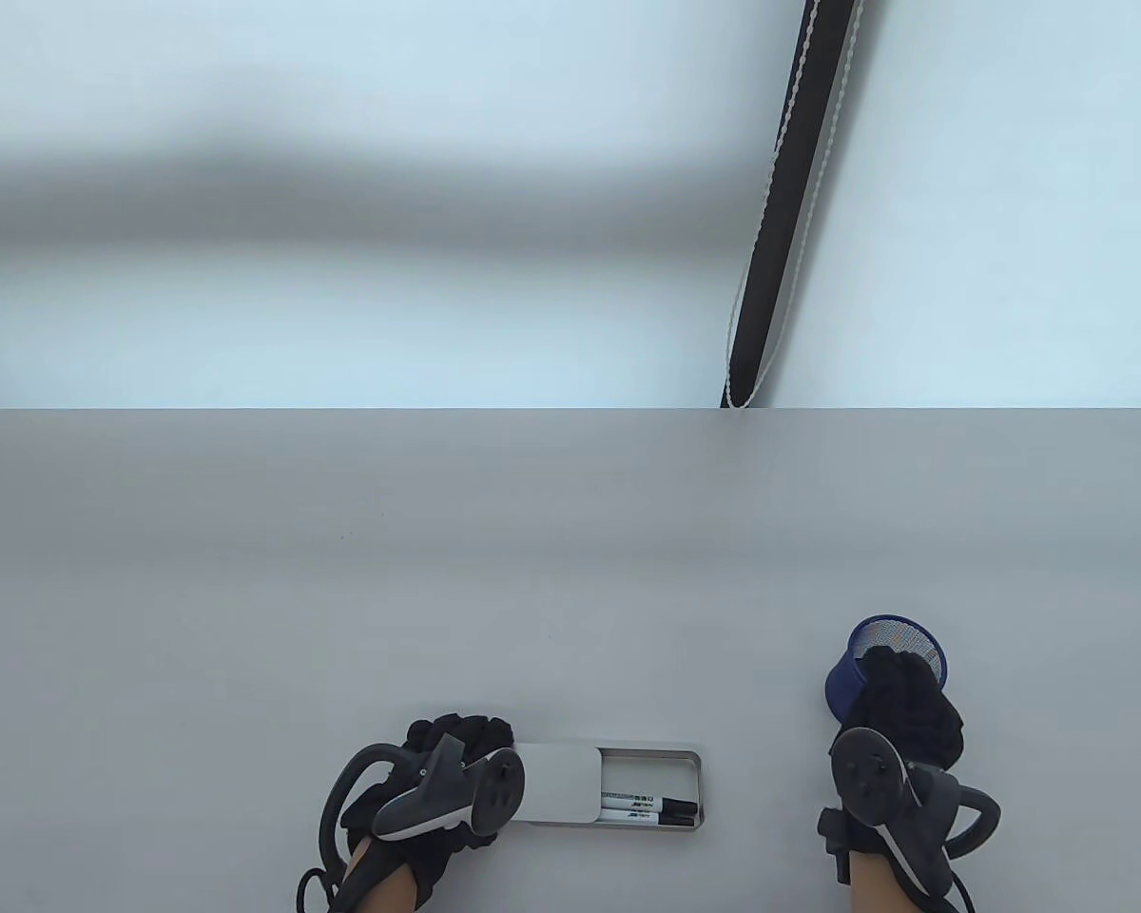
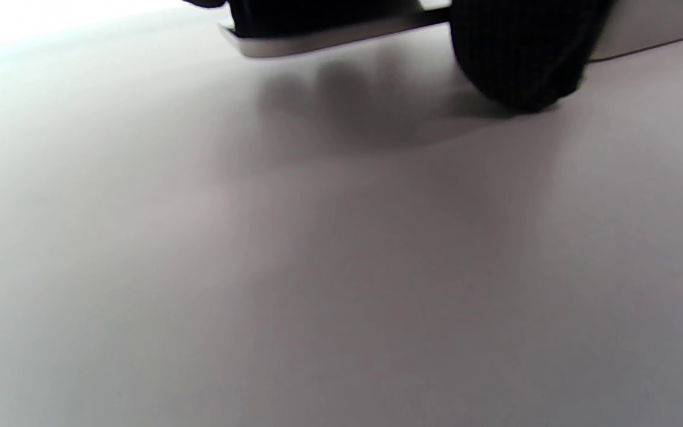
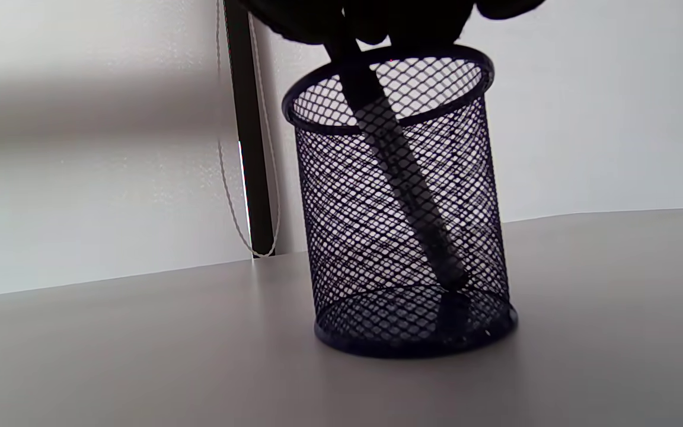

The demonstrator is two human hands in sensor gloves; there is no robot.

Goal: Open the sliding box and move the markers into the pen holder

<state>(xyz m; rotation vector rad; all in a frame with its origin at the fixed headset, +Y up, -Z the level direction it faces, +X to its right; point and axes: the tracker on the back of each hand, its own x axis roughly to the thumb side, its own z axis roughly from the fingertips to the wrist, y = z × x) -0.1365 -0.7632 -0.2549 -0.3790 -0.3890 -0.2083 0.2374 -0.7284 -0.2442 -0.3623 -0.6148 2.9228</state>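
A flat metal sliding box (image 1: 651, 758) lies near the table's front edge. Its lid (image 1: 556, 785) is slid left, and two black-capped markers (image 1: 651, 808) show in the uncovered right part. My left hand (image 1: 466, 737) grips the box's left end, with fingers curled over its far side. In the left wrist view, a finger (image 2: 519, 59) hangs down in front of the box edge (image 2: 329, 41). My right hand (image 1: 899, 680) hovers over the blue mesh pen holder (image 1: 846, 680). It pinches a dark marker (image 3: 404, 178) that slants down inside the holder (image 3: 341, 237), its lower tip close to the bottom.
The grey table (image 1: 570, 571) stretches far and wide beyond the box and holder. Behind its back edge, a dark vertical bar with a looped bead cord (image 1: 780, 238) stands against a pale wall.
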